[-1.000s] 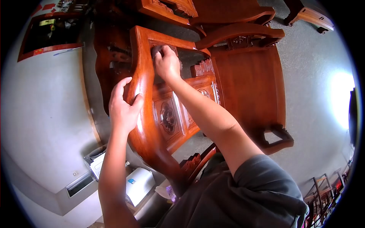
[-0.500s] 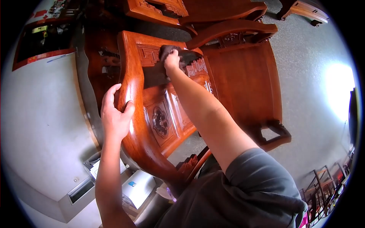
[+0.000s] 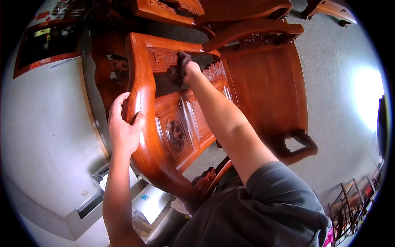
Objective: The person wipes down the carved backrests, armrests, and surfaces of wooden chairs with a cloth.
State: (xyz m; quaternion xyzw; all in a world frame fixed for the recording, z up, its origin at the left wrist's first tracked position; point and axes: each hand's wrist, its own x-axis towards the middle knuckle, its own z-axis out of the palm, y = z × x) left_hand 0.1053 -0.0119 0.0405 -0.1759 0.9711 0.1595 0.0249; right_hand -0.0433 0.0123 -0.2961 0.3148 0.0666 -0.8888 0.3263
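Note:
A carved, glossy red-brown wooden chair back fills the middle of the view, with a thick curved top rail. My left hand rests against the rail's outer side, thumb and fingers spread apart around its edge. My right hand is closed on a dark cloth, beside the carved fretwork near the frame's far end. Its fingers are partly hidden by the cloth. Below the opening, a carved panel shows a dark floral medallion.
A broad wooden seat with curved arms lies to the right. More carved furniture stands at the top. A white box-like object is at the lower left, and wooden racks are at the lower right.
Compared with the first frame, my right hand and the cloth have moved right along the chair's fretwork. My left hand keeps its place on the rail. The view has shifted slightly.

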